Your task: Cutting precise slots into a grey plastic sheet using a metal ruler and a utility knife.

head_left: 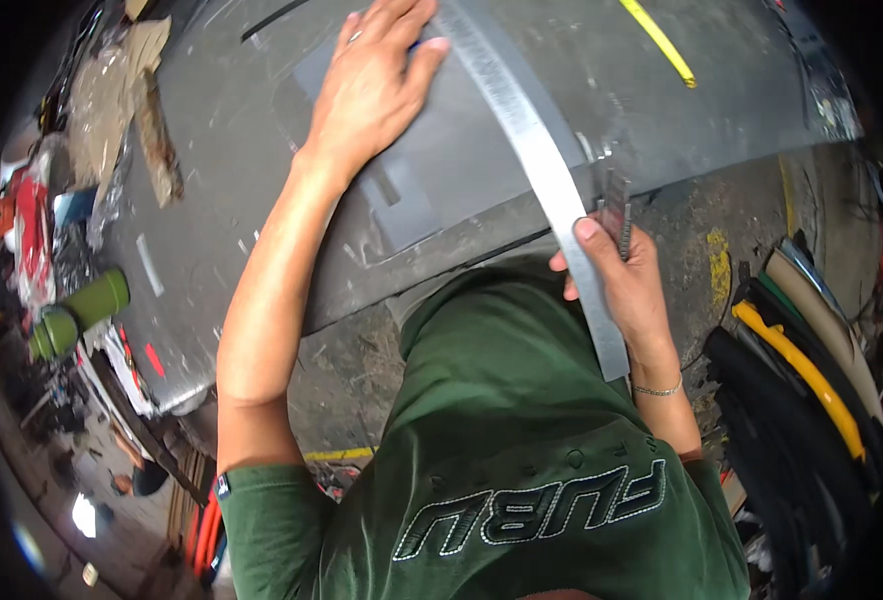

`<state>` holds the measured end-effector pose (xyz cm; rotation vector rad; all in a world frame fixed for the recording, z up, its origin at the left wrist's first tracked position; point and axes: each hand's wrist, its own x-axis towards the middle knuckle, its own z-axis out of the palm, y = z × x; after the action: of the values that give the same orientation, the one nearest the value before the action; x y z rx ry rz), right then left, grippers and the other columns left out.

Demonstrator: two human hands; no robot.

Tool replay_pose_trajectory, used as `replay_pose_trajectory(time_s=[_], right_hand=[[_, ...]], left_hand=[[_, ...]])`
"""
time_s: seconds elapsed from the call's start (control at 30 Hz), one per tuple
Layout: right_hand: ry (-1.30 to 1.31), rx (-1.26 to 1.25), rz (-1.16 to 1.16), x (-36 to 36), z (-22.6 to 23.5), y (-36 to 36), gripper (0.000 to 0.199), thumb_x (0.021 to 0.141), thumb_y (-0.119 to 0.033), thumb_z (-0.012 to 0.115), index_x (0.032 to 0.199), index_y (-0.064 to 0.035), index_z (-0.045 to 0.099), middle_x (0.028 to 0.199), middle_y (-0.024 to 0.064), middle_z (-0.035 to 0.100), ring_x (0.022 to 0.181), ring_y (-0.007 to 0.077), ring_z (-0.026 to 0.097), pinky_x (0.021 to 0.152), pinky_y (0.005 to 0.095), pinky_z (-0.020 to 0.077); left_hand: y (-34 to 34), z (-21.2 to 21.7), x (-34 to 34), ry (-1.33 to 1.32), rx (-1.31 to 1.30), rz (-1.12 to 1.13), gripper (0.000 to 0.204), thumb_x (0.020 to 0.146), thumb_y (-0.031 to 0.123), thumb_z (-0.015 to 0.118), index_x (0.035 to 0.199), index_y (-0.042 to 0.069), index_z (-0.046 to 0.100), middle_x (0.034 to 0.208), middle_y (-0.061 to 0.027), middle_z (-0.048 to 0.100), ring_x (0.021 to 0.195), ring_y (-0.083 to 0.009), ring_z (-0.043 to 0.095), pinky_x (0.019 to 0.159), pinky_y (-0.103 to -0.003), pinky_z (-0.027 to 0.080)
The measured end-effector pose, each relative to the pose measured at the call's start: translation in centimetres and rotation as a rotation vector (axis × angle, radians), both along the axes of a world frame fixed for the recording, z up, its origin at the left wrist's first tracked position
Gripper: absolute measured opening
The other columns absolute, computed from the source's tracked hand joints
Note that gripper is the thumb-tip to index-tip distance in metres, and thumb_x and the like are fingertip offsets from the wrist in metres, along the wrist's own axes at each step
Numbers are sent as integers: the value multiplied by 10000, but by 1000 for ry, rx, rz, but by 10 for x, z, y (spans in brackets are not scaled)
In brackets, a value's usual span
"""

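Observation:
A long metal ruler (545,165) runs from the far edge of view, over the table's near edge, to my torso. My right hand (622,275) grips it close to its near end, thumb on top. A slim dark tool with a toothed edge (615,208), possibly a cutter knife, also stands up from that hand; blur hides its exact kind. My left hand (382,80) lies flat on the dark sheet, thumb beside the ruler, some fingertips cut off by the frame. Near its wrist is a flat grey piece with a rectangular slot (394,192).
The dark worktable (232,180) carries a yellow strip (662,45), brown paper (112,90) and small scraps. A green bottle (87,308) lies by the left edge. Rolled materials (802,360) stand at the right. Another person (142,475) is at the lower left.

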<state>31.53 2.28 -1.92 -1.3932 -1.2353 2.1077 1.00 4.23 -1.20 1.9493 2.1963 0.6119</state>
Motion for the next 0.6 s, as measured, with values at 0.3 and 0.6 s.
replay_pose_trajectory(time_s=[0.3,0.6], right_hand=[[8,21,18,-1,-3,0,299,1057,-287,625,1048,8,673,779,99,729,534,121,628,508,251,507],[36,-8,18,0,3,0,247,1042,-261,644,1022,-15,656,796,103,735,596,128,666,554,258,515]], left_hand=[[0,20,-3,122,-141,-121,624,996,289,620,1477,-71,455,1534,-285,451,1480,-442,367,1254,-497,273],[-4,-7,0,177,106,-87,918,876,632,720,1476,-24,492,1548,-221,462,1482,-361,391,1258,-541,232]])
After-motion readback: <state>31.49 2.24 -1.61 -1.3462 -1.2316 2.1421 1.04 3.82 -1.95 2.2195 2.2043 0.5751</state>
